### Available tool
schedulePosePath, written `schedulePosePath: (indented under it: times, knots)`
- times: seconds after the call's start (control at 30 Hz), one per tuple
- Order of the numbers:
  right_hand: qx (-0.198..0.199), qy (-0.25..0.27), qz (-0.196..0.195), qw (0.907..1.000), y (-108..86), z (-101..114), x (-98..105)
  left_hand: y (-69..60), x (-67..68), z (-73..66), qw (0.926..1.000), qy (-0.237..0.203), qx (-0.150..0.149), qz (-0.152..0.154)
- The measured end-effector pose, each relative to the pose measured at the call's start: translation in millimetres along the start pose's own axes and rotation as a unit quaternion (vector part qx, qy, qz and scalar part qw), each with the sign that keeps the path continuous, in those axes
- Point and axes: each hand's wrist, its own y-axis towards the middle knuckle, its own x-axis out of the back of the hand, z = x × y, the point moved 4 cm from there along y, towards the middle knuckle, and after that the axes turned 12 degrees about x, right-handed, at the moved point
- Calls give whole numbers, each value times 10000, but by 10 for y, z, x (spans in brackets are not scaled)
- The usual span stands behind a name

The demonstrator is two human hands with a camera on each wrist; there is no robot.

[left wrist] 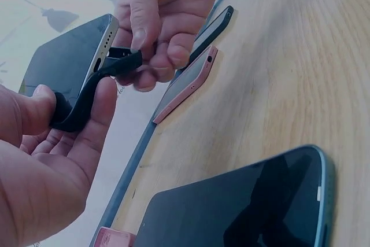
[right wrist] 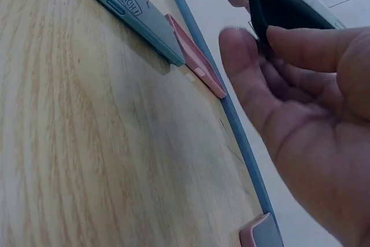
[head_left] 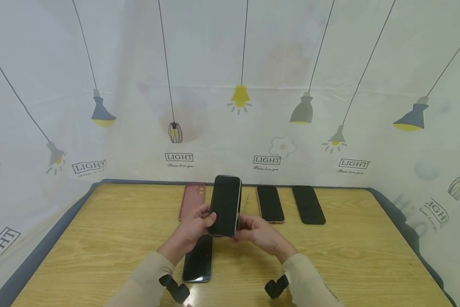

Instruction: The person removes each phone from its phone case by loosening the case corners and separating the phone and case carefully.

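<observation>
A phone with a dark screen stands tilted above the table, facing me. My left hand grips its lower left side, thumb over the front edge. A black flexible case is partly off the phone; its lower edge bends away from the end with the port and speaker holes. At the phone's lower right corner, my right hand pinches the loose edge of the case between thumb and fingers, plain in the left wrist view. How far the case still covers the phone's back is hidden.
Below my left hand lies a phone with a blue-green frame. A pink case lies behind that hand. Toward the right are a pink-edged phone and a black phone-shaped slab. A printed curtain rises behind the table.
</observation>
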Motion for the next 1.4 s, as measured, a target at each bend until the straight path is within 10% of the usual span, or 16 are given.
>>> schedulePosePath:
  times: [0.5,0.7,1.0,1.4]
  knots:
    - [494,-2470,-1776,9513,8,148,-103,38,33,31,9978,-87,74,-660]
    - [550,-3042,-1888,9321,24,180,-132,29,4,29,9952,32,-84,-973]
    - [129,-2792,-1168,9530,5,202,-66,32,-27,48,9895,655,-62,-1290]
    - [-142,-2303,-1637,9591,-13,140,-43,63,-66,83,9914,726,-135,-1084]
